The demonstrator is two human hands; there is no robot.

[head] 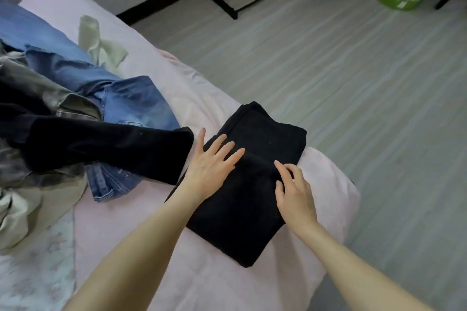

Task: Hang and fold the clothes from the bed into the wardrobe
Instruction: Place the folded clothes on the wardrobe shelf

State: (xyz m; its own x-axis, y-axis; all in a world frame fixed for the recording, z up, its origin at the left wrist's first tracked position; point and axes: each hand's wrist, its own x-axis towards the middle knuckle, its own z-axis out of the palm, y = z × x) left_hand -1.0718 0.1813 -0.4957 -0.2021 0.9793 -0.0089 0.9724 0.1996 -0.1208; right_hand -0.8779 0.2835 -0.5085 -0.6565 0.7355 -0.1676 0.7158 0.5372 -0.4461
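Two hands are lying on one folded black garment (249,184) near the corner of the bed (202,272). The left hand (211,167) is pressing it flat with straight, spread fingers; the right hand (294,190) is touching its fold with loosely bent fingers, holding nothing. This piece is looking almost folded, I think. Much is remaining: the jeans (131,106), another black garment (106,149) and several pale clothes (101,42) are waiting in a heap just left of the hands. No wardrobe is showing.
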